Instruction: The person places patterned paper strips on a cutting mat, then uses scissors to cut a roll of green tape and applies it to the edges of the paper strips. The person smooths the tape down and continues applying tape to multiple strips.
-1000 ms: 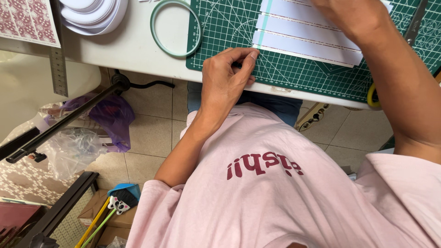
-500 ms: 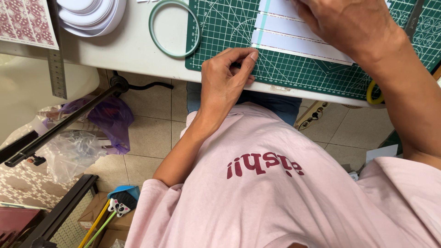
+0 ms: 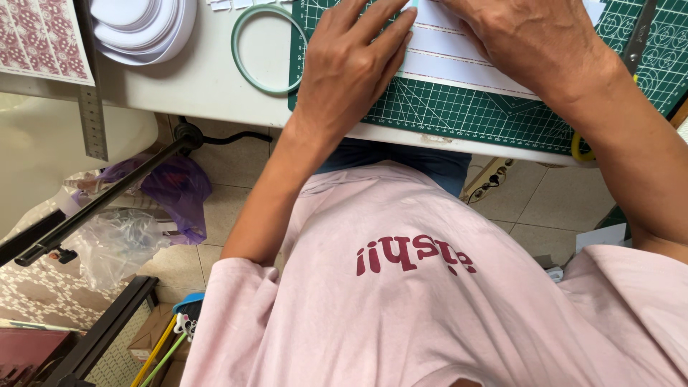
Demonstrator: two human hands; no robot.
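The left hand (image 3: 351,68) is lying flat on the dark green gridded cutting mat (image 3: 459,111), its fingers (image 3: 390,29) stretched out together and pressing on the left edge of the white paper sheet with ruled strip lines (image 3: 448,61); nothing is clamped, and the pressure appears intended to keep the sheet from sliding. The right hand (image 3: 534,43) is bearing down on the same sheet from the other side, its fingers running out of frame at the top, so whether they are apart or closed on anything cannot be told. The sheet is lying on the mat near the desk (image 3: 208,86) edge, directly in front of the person, within easy reach of both hands. A pale green ring of tape (image 3: 240,54) is sitting just left of the mat, a stack of white round paper cut-outs (image 3: 147,25) beyond it, and a steel ruler (image 3: 92,115) is overhanging the desk edge.
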